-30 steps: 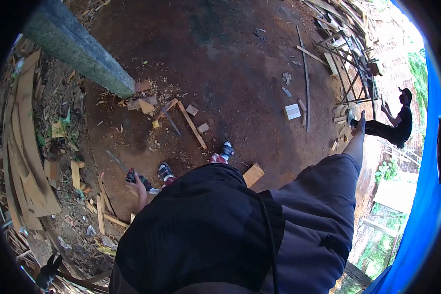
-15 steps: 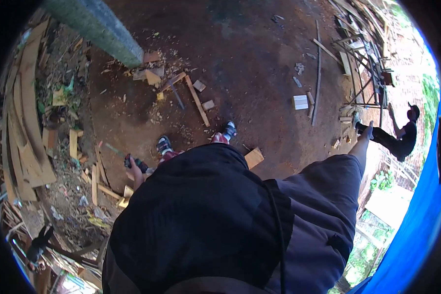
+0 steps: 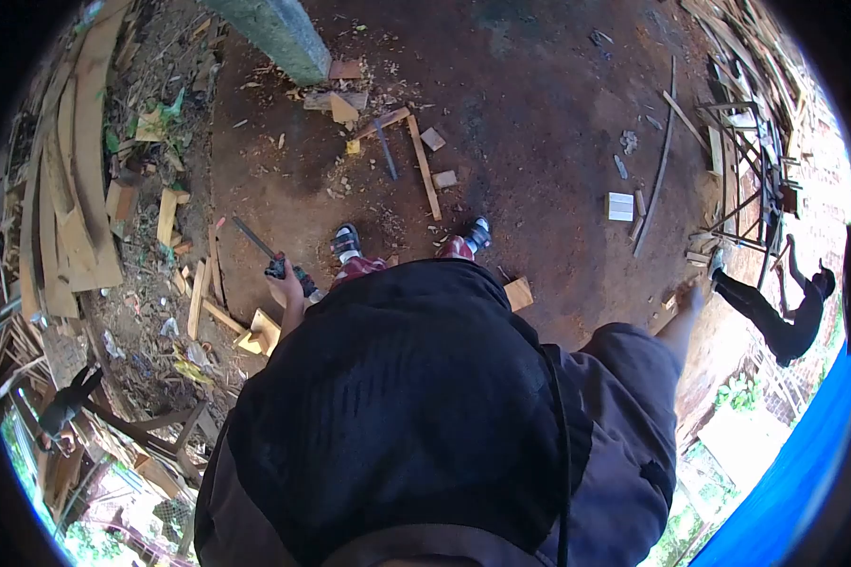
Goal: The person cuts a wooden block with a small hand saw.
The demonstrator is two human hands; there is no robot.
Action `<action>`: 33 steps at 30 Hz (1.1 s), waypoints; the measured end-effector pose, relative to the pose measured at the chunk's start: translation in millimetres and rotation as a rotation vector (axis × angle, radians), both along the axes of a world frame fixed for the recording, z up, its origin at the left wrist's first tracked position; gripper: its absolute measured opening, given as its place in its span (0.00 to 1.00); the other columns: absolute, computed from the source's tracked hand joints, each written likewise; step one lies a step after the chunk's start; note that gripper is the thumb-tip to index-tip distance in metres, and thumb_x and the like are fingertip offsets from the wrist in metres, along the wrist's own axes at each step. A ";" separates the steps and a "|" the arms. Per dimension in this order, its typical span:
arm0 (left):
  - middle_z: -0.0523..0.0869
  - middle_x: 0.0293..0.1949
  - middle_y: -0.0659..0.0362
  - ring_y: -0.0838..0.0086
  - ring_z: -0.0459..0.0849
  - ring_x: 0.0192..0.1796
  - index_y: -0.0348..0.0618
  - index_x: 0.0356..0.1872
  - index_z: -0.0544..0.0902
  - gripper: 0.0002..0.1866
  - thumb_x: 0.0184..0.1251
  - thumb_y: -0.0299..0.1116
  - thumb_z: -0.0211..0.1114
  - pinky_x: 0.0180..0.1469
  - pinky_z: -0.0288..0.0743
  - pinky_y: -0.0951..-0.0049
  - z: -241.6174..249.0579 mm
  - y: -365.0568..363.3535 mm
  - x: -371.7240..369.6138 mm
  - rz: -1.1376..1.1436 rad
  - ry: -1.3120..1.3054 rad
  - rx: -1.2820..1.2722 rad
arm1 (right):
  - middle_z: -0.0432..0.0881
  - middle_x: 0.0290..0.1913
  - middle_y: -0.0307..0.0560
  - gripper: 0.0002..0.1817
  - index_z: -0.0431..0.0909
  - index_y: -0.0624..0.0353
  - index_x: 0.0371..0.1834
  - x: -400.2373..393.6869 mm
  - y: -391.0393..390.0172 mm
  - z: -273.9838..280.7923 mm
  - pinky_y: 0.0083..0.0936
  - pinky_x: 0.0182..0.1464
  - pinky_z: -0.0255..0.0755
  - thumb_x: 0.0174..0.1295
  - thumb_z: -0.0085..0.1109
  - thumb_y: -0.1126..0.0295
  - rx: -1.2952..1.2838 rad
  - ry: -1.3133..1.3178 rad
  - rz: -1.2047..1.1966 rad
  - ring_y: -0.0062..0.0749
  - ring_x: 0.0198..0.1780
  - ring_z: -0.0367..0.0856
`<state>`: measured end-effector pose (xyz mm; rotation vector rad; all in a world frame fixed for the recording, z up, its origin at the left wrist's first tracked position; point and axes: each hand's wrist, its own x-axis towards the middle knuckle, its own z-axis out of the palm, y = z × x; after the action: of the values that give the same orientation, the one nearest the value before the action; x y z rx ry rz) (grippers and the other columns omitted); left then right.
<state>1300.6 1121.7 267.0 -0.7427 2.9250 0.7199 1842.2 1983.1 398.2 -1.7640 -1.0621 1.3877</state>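
Observation:
My left hand (image 3: 286,293) is closed round the dark grip of a hand tool with a long thin blade (image 3: 253,236). The blade points forward and left over the brown ground. Behind the grip, a mottled dark part of the tool (image 3: 304,281) shows beside my leg. On the other side, my right hand (image 3: 692,297) is stretched out to the right, low beside my body, with its fingers smeared. Small wood offcuts (image 3: 669,300) lie about it. My sandalled feet (image 3: 346,240) stand apart on the ground.
An L-shaped pair of wood strips (image 3: 424,168) and small blocks lie ahead, near a concrete post (image 3: 298,47). Long planks (image 3: 85,170) are stacked at left. A white block (image 3: 620,206) lies right. One person (image 3: 790,321) stands by a metal frame (image 3: 752,180); another (image 3: 66,406) is at lower left.
The view has shifted, so the ground things sit further right. My right hand has swung lower and back. The tool's blade shows more clearly. The person at right has raised an arm.

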 end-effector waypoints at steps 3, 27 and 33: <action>0.79 0.49 0.43 0.51 0.78 0.51 0.34 0.56 0.70 0.39 0.53 0.59 0.63 0.53 0.71 0.57 3.1 4.8 4.8 0.031 -0.018 -0.063 | 0.72 0.31 0.32 0.24 0.76 0.45 0.45 9.9 -66.4 -96.3 0.36 0.35 0.68 0.58 0.48 0.40 -0.327 -0.566 0.411 0.27 0.30 0.67; 0.85 0.36 0.49 0.62 0.84 0.41 0.35 0.40 0.80 0.31 0.45 0.55 0.72 0.45 0.75 0.64 104.8 210.1 43.4 -0.027 0.038 0.430 | 0.80 0.42 0.42 0.26 0.75 0.61 0.51 -382.5 -255.1 -100.1 0.22 0.40 0.72 0.65 0.50 0.47 -0.512 -0.205 1.465 0.26 0.40 0.79; 0.86 0.35 0.53 0.70 0.84 0.38 0.35 0.40 0.80 0.26 0.48 0.47 0.74 0.43 0.76 0.70 159.0 309.9 9.1 -0.165 0.076 0.632 | 0.77 0.50 0.47 0.29 0.68 0.59 0.62 -472.4 -329.5 -29.3 0.26 0.50 0.71 0.67 0.46 0.47 -0.876 0.180 1.628 0.27 0.47 0.76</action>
<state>1309.7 1431.7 426.0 -0.4055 2.5183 1.5570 1369.8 1653.6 368.9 -0.8628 -2.1173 3.2389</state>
